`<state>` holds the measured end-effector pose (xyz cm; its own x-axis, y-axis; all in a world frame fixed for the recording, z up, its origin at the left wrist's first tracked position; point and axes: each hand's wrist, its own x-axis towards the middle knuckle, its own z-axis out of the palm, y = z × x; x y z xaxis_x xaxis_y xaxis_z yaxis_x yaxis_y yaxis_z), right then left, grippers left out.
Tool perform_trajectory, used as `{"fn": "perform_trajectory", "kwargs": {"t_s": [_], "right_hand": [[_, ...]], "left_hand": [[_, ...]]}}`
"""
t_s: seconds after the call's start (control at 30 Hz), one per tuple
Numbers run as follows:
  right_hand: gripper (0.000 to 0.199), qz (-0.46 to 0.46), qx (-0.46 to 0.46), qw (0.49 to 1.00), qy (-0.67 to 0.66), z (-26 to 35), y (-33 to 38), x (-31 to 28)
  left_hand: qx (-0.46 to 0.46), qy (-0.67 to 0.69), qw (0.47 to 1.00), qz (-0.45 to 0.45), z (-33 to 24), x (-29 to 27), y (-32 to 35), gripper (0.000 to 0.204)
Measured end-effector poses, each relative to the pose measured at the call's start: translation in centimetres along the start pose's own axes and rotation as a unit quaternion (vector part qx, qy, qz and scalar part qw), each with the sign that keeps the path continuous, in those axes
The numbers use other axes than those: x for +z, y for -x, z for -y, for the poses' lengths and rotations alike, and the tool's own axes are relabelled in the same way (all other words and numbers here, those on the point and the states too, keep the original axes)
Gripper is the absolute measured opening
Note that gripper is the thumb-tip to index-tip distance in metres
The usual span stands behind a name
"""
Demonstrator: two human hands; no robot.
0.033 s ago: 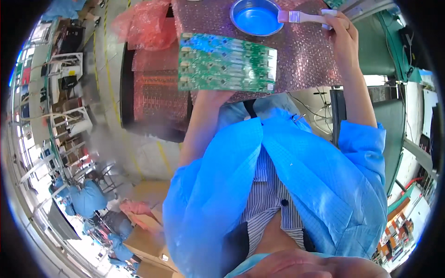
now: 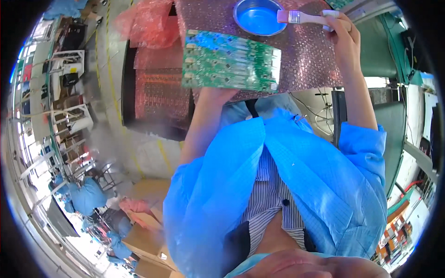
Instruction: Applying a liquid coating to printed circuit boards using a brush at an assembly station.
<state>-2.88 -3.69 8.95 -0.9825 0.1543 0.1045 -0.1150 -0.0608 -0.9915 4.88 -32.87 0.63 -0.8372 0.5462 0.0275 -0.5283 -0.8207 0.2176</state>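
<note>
The board (image 2: 232,61) is at twelve o'clock, seemingly propped on the left hand (image 2: 219,95) at its seven o'clock edge; those fingers are hidden beneath, so I cannot tell their grip. Should that support slacken, the board could slip. The right hand (image 2: 345,32) has its fingers closed around the brush (image 2: 311,18), bristles over the bowl's (image 2: 243,28) three o'clock rim. A knock there could spill the liquid (image 2: 259,19) (blue, at least in this light) onto the wrap (image 2: 308,55); an overloaded brush could drip.
</note>
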Motion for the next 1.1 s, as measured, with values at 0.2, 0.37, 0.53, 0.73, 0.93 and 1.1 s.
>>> {"fn": "perform_trajectory", "kwargs": {"t_s": [0.2,0.37,0.53,0.73,0.93,1.1], "right_hand": [[0.023,0.188,-0.122,0.974,0.029,4.4,4.6,5.3],[0.019,0.298,-0.264,0.915,0.074,5.5,5.6,7.6],[0.016,0.342,-0.331,0.873,0.111,4.5,5.2,8.6],[0.016,0.356,-0.348,0.851,0.169,4.6,5.0,9.0],[0.016,0.304,-0.134,0.936,0.115,4.8,6.1,8.8],[0.019,0.238,-0.033,0.971,-0.004,3.5,5.4,7.7]], "left_hand": [[-0.001,-0.042,0.994,-0.101,0.8,-0.5,-0.9,0.040],[-0.026,-0.085,0.990,-0.107,1.2,0.7,-1.5,0.041],[-0.023,-0.099,0.990,-0.096,1.3,2.2,-1.7,0.042],[-0.020,-0.105,0.991,-0.080,1.2,2.2,-1.7,0.043],[0.001,-0.133,0.989,-0.068,1.4,2.1,-1.8,0.044],[-0.019,-0.101,0.984,-0.145,1.2,1.4,-1.3,0.043]]}}
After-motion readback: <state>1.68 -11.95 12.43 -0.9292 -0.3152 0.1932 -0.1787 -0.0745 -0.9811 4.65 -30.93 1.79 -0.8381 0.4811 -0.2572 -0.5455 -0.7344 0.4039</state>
